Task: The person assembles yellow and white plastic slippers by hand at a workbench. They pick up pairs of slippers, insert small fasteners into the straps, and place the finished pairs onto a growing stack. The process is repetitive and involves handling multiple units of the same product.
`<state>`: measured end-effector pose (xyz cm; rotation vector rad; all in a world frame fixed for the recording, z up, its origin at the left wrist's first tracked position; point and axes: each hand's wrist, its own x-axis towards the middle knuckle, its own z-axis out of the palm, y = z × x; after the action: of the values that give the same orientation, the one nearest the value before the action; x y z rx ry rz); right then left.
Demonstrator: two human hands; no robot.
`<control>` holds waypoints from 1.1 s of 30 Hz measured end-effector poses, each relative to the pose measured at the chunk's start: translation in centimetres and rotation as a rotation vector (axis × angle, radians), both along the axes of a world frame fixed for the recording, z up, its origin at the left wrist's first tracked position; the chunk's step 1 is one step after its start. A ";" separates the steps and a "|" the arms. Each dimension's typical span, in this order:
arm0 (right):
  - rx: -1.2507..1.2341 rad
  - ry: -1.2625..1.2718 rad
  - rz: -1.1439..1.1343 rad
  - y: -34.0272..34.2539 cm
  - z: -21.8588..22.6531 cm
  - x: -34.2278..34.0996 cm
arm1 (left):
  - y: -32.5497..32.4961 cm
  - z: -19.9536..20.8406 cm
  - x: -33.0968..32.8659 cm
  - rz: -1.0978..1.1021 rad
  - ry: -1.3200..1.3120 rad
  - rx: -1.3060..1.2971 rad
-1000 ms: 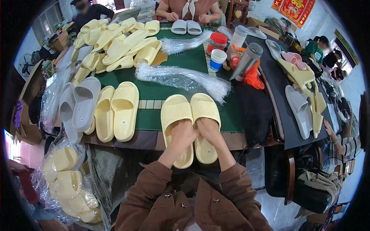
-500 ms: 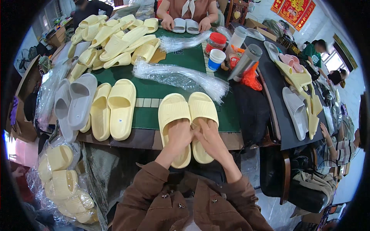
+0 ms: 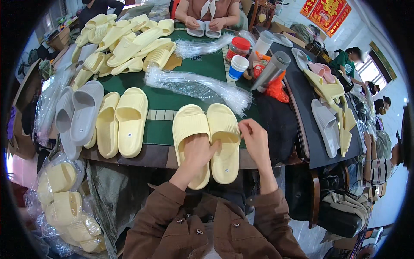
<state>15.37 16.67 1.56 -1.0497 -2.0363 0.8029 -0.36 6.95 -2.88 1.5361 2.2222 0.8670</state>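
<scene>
A pair of pale yellow slide slippers, the left slipper (image 3: 189, 125) and the right slipper (image 3: 225, 155), rests side by side at the table's front edge, heels toward me. My left hand (image 3: 196, 152) reaches under the left slipper's strap, fingers hidden inside, its thumb over the inner edges where the pair meets. It grips them there. Beside the right slipper's strap, my right hand (image 3: 255, 137) is raised with thumb and fingertips pinched; anything between them is too small to make out. Beyond the pair lies a bundle of clear thin plastic strands (image 3: 200, 88).
Another yellow pair (image 3: 131, 123) and grey slippers (image 3: 86, 112) stand at left, below a heap of yellow slippers (image 3: 133, 45). A white-blue cup (image 3: 238, 68), red-lidded jar (image 3: 238, 48) and steel tumbler (image 3: 272, 70) stand at right. Across the table, a person handles grey slippers (image 3: 204, 29).
My right hand has come out of the right slipper and moved right, beside its strap. My left hand stays in the left slipper. The person opposite has shifted hands on the grey slippers.
</scene>
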 end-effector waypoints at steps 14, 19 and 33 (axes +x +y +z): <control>0.102 -0.878 -0.020 9.6 -0.4 -6.1 | 0.2 -0.3 -0.2 -0.022 0.011 -0.032; -0.011 -0.816 0.124 12.0 -1.1 -5.4 | 0.1 -0.5 -0.2 -0.040 -0.013 0.001; 0.086 -0.916 0.000 9.8 0.3 -5.6 | 0.0 0.3 -0.5 -0.057 -0.048 -0.092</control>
<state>9.78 26.50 1.85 -1.5424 -2.7685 0.2105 -0.86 6.98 -2.58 1.5123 2.1429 0.7666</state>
